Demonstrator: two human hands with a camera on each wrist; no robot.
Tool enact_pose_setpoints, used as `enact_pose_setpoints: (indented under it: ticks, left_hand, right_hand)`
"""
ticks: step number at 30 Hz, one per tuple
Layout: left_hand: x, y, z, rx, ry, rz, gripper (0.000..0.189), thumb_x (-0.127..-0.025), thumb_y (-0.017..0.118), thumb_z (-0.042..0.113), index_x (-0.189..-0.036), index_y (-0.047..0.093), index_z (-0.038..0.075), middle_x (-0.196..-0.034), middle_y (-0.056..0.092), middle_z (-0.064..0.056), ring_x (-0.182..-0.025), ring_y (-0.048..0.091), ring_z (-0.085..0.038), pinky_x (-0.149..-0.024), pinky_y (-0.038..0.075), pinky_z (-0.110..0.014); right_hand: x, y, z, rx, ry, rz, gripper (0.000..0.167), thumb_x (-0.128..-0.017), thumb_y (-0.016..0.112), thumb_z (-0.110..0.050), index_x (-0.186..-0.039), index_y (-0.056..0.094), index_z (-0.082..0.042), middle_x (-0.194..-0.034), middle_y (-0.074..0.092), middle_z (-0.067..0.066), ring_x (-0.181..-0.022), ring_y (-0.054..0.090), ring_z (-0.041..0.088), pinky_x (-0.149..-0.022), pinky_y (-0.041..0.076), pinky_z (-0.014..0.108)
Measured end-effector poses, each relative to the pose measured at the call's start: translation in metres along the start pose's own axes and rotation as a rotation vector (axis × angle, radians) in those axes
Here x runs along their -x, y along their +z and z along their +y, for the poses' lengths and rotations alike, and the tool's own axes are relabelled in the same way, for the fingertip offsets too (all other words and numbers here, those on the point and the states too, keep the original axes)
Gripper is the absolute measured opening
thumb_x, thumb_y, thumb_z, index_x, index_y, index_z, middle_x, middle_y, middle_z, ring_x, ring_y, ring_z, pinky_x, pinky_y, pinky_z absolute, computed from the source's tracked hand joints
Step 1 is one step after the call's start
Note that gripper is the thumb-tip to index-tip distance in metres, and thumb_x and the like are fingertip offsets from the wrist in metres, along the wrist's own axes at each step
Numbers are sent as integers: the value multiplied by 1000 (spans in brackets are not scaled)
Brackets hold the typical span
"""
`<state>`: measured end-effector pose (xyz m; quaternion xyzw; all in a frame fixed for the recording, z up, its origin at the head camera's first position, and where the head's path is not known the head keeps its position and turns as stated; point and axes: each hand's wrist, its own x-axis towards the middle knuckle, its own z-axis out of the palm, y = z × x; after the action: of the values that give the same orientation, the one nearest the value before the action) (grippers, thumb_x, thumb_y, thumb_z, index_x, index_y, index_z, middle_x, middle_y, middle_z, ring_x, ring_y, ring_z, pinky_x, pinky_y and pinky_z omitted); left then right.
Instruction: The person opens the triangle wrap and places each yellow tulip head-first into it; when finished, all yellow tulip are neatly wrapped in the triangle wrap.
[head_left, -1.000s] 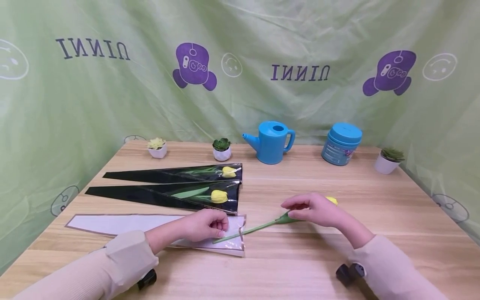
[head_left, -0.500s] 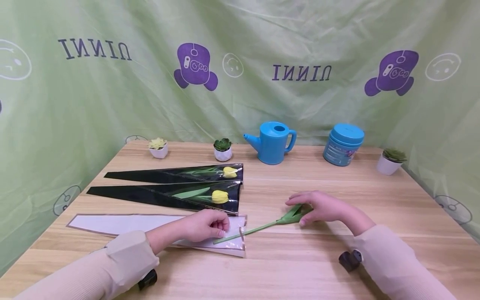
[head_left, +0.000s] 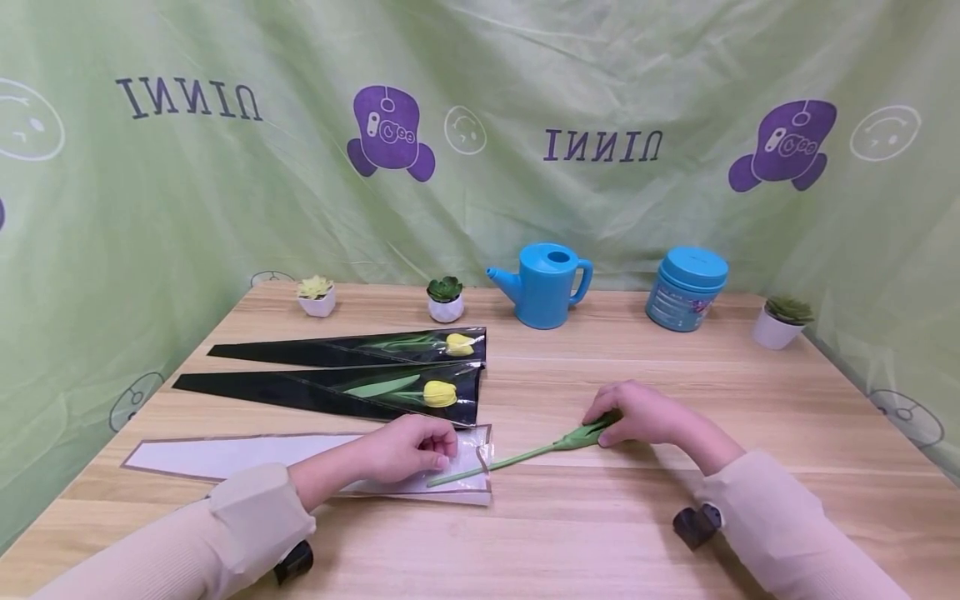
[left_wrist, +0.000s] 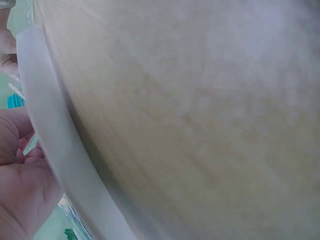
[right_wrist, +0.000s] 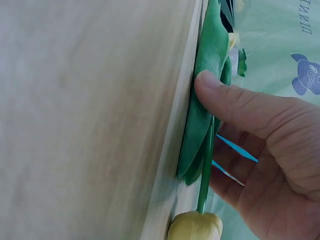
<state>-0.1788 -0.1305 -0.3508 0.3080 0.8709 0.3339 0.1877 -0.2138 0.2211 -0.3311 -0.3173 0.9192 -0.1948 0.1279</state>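
Observation:
A white clear-fronted flower sleeve (head_left: 240, 456) with a brown border lies on the table, its wide end to the right. My left hand (head_left: 405, 450) is over that end with curled fingers, pinching the sleeve at its mouth. An artificial tulip (head_left: 525, 456) slants across, its bare stem end inside the mouth. My right hand (head_left: 645, 414) pinches its green leaves (right_wrist: 210, 55) between thumb and fingers. The yellow bloom (right_wrist: 195, 227) shows below the hand in the right wrist view; in the head view the hand hides it.
Two black sleeves (head_left: 300, 392), each holding a yellow tulip, lie behind the white one. Along the back stand a blue watering can (head_left: 543, 287), a blue lidded tub (head_left: 686, 290) and small potted succulents (head_left: 446, 300). A green printed cloth (head_left: 480, 208) hangs behind.
My right hand let the leaves spread, shifted slightly right, and now gathers them together between its fingers. The white sleeve's narrow end has swung a little toward the near left; the left hand barely moved.

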Motion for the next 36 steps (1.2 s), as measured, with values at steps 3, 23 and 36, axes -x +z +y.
enact_pose_setpoints:
  ticks: [3, 23, 36]
  left_hand:
    - [1, 0, 1, 5, -1, 15, 8, -86, 62, 5, -85, 59, 12, -73, 49, 4, -72, 47, -12, -65, 39, -24]
    - [3, 1, 7, 24, 12, 130, 7, -82, 66, 4, -83, 64, 11, -72, 53, 6, -69, 48, -9, -62, 42, -22]
    - [5, 4, 9, 20, 29, 136, 8, -83, 66, 4, -83, 64, 12, -73, 53, 6, -70, 48, -10, -63, 42, -22]
  right_hand:
    - [0, 1, -2, 5, 8, 15, 20, -75, 74, -10, -95, 73, -13, -90, 65, -6, -81, 55, 7, -74, 46, 28]
    - [6, 16, -22, -163, -50, 69, 14, -83, 67, -19, -95, 72, -13, -90, 65, -6, -79, 54, 5, -71, 46, 25]
    - [-7, 31, -49, -251, -26, 92, 8, -81, 71, -20, -88, 69, -15, -78, 62, -8, -71, 51, 6, -65, 43, 23]
